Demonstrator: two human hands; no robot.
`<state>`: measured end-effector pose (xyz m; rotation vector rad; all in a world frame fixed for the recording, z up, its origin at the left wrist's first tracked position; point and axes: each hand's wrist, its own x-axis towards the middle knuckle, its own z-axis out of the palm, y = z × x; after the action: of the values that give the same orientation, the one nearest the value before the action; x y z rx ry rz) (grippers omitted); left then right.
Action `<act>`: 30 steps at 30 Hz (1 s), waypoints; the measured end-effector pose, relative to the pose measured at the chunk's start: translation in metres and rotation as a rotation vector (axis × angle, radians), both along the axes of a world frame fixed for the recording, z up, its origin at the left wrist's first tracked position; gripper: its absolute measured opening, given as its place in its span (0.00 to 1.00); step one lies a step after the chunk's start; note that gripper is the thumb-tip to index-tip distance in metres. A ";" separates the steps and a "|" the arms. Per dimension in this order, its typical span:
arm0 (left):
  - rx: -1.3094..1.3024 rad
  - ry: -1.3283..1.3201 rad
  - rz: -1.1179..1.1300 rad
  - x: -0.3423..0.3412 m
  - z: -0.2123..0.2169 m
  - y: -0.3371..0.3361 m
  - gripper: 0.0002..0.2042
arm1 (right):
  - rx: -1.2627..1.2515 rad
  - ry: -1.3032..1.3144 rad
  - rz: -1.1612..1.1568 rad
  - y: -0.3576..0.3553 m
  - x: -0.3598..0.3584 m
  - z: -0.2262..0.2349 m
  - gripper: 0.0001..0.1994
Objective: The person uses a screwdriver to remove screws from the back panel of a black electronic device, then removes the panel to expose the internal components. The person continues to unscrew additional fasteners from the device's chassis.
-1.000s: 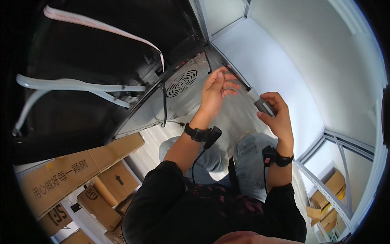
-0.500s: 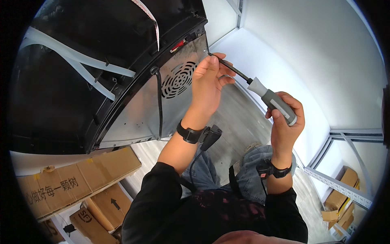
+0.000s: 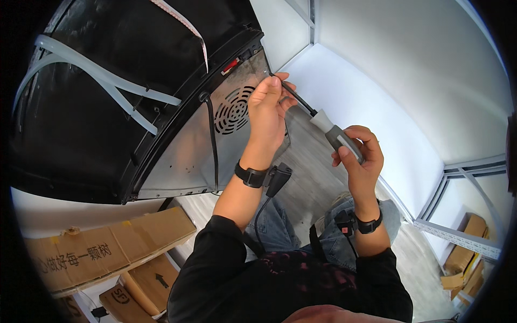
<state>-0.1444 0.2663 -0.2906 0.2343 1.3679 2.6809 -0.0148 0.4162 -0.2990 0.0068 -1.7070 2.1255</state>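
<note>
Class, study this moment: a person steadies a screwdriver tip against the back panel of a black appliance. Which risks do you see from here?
1. The left hand pinches the shaft of the screwdriver right at its tip; a slip could jab the fingers.
2. The right hand grips only the handle's end, so the tip may skid across the metal back panel.
3. The black cable hangs near the work and could snag.

The screwdriver [image 3: 323,123] tip vanishes behind the left hand [image 3: 269,110], so where it meets the appliance's metal back panel [image 3: 188,161] cannot be seen. The right hand [image 3: 360,153] covers most of the grey handle. Cardboard boxes [image 3: 107,253] are cut off at the lower edge.
</note>
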 end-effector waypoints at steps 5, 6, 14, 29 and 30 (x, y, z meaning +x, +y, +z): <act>0.013 0.010 0.016 0.001 -0.002 0.001 0.12 | -0.031 -0.049 -0.011 -0.002 0.000 0.006 0.11; 0.014 0.007 0.017 0.001 -0.001 0.001 0.12 | -0.043 -0.056 -0.017 -0.002 -0.001 0.006 0.11; 0.017 0.003 0.036 0.001 0.000 0.003 0.12 | -0.139 -0.087 0.002 -0.004 -0.003 0.014 0.10; -0.034 -0.072 -0.095 0.008 0.013 -0.003 0.13 | 0.743 0.425 -0.338 -0.006 -0.006 0.035 0.16; -0.025 -0.079 -0.100 0.006 0.014 -0.003 0.12 | 0.666 0.416 -0.346 -0.006 -0.007 0.034 0.18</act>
<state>-0.1380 0.2631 -0.2766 0.1872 1.3299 2.5617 -0.0213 0.4104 -0.2655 0.2979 -1.8943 1.1455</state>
